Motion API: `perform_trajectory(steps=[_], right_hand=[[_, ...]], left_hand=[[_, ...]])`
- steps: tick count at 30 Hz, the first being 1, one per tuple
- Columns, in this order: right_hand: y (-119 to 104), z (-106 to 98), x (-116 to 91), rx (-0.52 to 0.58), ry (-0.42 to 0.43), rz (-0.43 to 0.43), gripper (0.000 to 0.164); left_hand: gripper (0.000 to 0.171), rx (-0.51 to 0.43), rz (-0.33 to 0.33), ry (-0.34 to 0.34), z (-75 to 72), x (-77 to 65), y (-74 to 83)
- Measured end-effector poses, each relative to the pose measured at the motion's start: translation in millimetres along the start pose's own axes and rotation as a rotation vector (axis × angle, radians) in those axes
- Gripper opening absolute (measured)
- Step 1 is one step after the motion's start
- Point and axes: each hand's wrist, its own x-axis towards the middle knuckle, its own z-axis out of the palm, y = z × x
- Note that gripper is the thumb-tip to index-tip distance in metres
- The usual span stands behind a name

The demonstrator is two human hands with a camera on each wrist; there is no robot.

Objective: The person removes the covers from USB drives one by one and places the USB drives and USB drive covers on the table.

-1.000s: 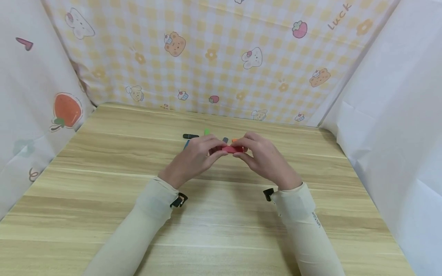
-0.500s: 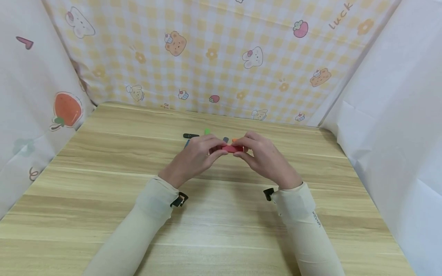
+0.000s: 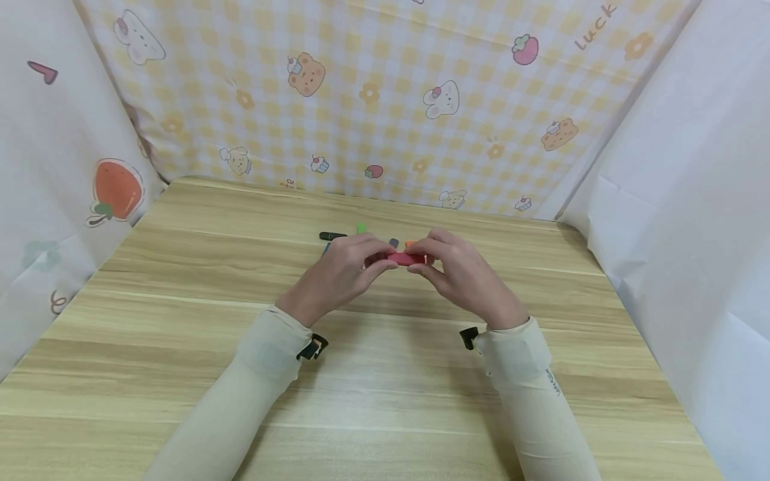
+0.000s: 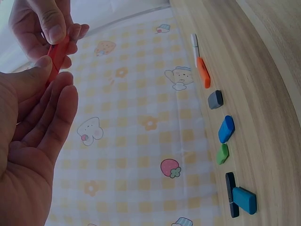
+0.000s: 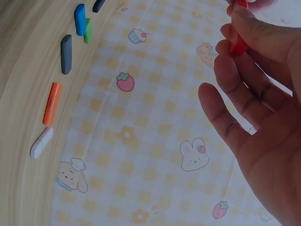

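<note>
A short red highlighter is held up over the table between both hands. My left hand pinches its left end between thumb and fingers. At the other end, the thumb and fingers of my right hand grip it. A dark line crosses the red body beside the left thumb in the left wrist view. The right wrist view has the red highlighter under the right thumb, with the lower fingers loosely extended away from it.
Behind the hands lie several more highlighters and markers: orange, white, grey, blue, green, black and teal. A checked cloth hangs at the table's back edge; white curtains flank it.
</note>
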Motion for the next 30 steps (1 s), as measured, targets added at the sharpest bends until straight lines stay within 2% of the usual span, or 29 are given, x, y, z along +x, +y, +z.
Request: perform_trajectory(steps=[5,7,12,15,18,21,26,30], right_hand=[[2.2,-1.5,-0.3,0.007,-0.011,0.000,0.024],[6.7,-4.9,-1.8,0.010,-0.033,0.044,0.023],[25.5,-23.4,-12.1,-0.026,-0.014,0.234,0.019],[32.8,-32.9,-14.8,-0.039,0.024,0.250,0.019],[33.2,-36.8,-12.5,-0.045,0.033,0.229,0.019],[30.9,-37.8,-10.9,-0.048,0.021,0.247,0.017],[29.0,-38.5,-12.3,-0.022,-0.023,0.329,0.015],[30.7,-39.4,-15.8,-0.028,-0.107,0.443,0.023]], left_hand=[[0.014,-0.004,-0.002,-0.017,-0.6,0.6,-1.4],[0.014,0.018,-0.009,-0.019,-4.2,0.2,-4.9],[0.011,0.066,-0.108,0.098,-26.0,-6.2,-16.3],[0.013,0.060,-0.143,0.139,-35.6,-8.6,-19.9],[0.015,0.066,-0.130,0.138,-37.3,-8.4,-21.9],[0.015,0.062,-0.103,0.151,-35.7,-7.7,-21.3],[0.015,0.060,-0.048,0.151,-30.9,-6.4,-19.4],[0.013,0.054,-0.037,0.127,-26.9,-6.2,-18.9]])
